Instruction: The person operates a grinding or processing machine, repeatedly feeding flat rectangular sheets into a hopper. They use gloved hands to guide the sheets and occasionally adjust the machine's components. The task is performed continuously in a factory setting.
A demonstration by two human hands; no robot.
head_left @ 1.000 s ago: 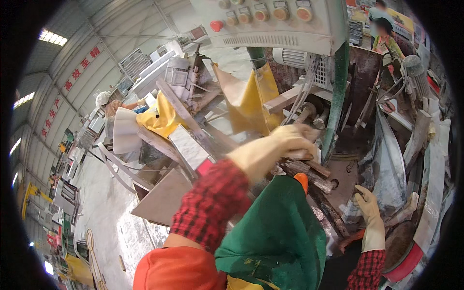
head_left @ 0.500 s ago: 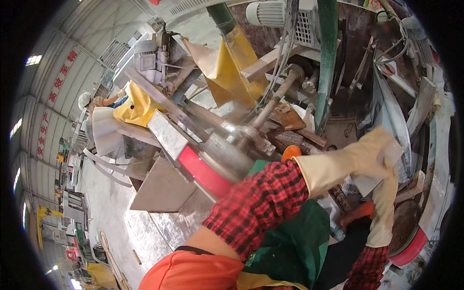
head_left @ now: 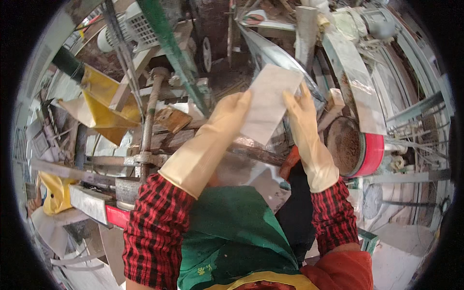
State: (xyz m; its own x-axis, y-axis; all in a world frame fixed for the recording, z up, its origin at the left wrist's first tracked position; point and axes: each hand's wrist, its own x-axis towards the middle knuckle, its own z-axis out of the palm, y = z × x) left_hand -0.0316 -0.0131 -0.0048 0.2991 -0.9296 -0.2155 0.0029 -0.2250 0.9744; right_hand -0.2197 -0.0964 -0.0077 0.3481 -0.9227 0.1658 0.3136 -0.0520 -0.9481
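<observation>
A pale, flat rectangular tile (head_left: 271,102) is held up in front of me, its long side slanting up to the right. My left hand (head_left: 231,112), in a long cream rubber glove, grips its left edge. At its opposite edge my right hand (head_left: 301,110), gloved alike, has its fingers round the side. Both thumbs and fingers are partly hidden by the tile. Beyond it curves a grey metal sheet (head_left: 276,54). A green apron (head_left: 232,232) covers my front, below red-and-black checked sleeves.
To the right stands a round drum with a red rim (head_left: 373,153). A grimy shaft (head_left: 151,111) rises at the left, near a yellow sheet (head_left: 104,94) and a green post (head_left: 169,43). A wooden block (head_left: 333,104) sits beyond my right hand. Hoses and frames line the right side.
The view has swung to the right. My hands, close together at the far right before, are now centred and apart, with the tile raised flat between them.
</observation>
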